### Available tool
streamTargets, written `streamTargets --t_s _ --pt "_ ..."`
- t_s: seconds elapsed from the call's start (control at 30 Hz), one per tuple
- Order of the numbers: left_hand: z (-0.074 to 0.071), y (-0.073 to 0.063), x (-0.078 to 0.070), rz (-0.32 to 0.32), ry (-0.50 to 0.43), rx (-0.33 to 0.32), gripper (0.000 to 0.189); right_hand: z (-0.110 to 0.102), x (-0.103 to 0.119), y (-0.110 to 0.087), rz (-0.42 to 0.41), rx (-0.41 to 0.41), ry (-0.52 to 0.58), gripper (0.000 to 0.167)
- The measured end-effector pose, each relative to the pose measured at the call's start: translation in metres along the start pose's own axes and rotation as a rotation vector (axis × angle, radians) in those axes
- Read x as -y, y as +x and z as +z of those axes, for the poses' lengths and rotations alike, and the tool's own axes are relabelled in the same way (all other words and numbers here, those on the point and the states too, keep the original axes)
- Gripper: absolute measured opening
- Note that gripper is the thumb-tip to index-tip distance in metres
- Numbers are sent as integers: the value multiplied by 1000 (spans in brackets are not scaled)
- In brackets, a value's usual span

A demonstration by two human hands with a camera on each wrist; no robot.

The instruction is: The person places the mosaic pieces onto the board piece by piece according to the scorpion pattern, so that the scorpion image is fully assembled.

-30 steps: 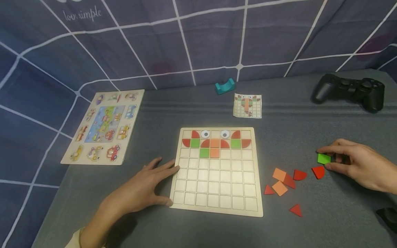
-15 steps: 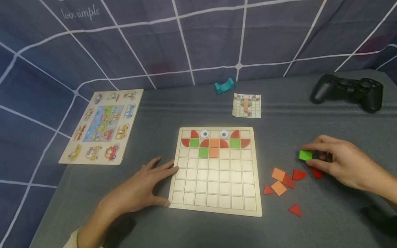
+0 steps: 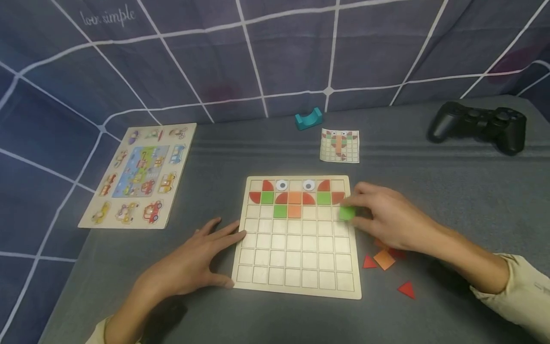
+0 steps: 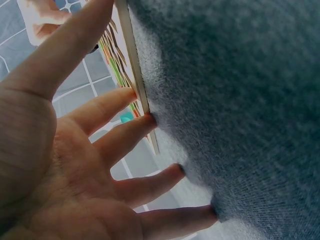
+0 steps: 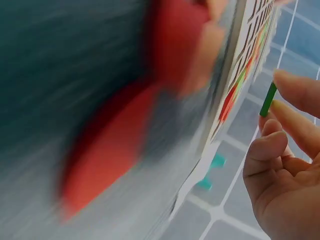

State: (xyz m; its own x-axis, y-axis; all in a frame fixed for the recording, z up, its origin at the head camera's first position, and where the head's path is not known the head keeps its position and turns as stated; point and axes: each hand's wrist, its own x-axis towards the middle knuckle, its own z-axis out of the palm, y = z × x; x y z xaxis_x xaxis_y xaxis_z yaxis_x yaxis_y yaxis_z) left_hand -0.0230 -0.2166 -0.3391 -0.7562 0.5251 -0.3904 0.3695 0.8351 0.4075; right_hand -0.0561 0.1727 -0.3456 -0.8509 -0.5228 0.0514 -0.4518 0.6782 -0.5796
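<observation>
A wooden grid board (image 3: 296,267) lies mid-table with red, green and orange pieces and two googly-eye pieces in its upper rows. My right hand (image 3: 391,217) pinches a green square tile (image 3: 346,213) between thumb and fingers, over the board's right edge. In the right wrist view the green tile (image 5: 268,100) shows edge-on, held above the table. My left hand (image 3: 189,260) rests at the board's left edge, fingers spread and touching its side. The left wrist view shows those straight fingers (image 4: 125,140) against the board edge and the table.
Right of the board lie an orange square (image 3: 384,259) and red triangles (image 3: 406,289), other pieces partly hidden by my right hand. Behind the board are a pattern card (image 3: 339,146) and a teal curved block (image 3: 309,119). A vehicle puzzle (image 3: 139,177) lies left, a game controller (image 3: 477,126) right.
My right hand has carried the green tile leftward from beyond the loose pieces to the board's right edge. My left hand stays at the board.
</observation>
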Motion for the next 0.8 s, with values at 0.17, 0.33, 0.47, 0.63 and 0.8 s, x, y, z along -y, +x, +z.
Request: streamTargets --t_s 0.17,0.33,0.47,0.63,0.8 --pt "-1 1 0 -12 4 6 94 17 16 25 -50 16 35 29" --pt "-1 1 1 -10 8 6 93 29 23 43 -84 38 50 27" --pt "-2 1 1 -6 2 7 92 35 26 51 -78 61 29 27" --pt "-2 0 0 -6 -9 7 92 38 27 56 -60 63 9 28" --pt "-3 0 0 -6 -5 5 92 39 28 58 -48 69 -3 30"
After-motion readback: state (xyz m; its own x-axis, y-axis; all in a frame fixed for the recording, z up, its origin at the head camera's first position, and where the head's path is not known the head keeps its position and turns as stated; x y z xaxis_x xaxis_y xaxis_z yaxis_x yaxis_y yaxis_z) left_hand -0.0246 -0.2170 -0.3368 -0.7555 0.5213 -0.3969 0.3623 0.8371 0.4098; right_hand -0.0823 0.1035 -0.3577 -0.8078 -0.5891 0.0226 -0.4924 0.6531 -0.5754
